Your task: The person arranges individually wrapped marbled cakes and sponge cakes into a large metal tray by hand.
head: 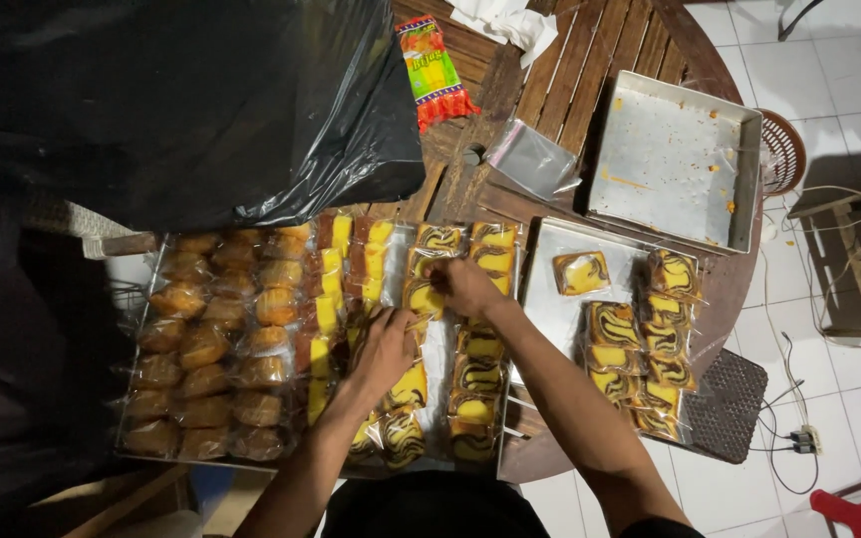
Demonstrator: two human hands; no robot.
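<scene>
Head view shows both hands working over a metal tray [154,261] of wrapped cakes. At about 6 o'clock the left hand [383,349] lies fingers-down on a wrapped marble cake slice [409,387], not visibly gripping it. Toward the centre the right hand [462,286] is pinched shut on another wrapped slice [423,297]. A second tray [560,317] at 3 o'clock holds more slices, and a bare pan [670,159] sits at 1 o'clock. The rows are packed tight, so a tug on one slippery wrapper could likely drag neighbours askew.
</scene>
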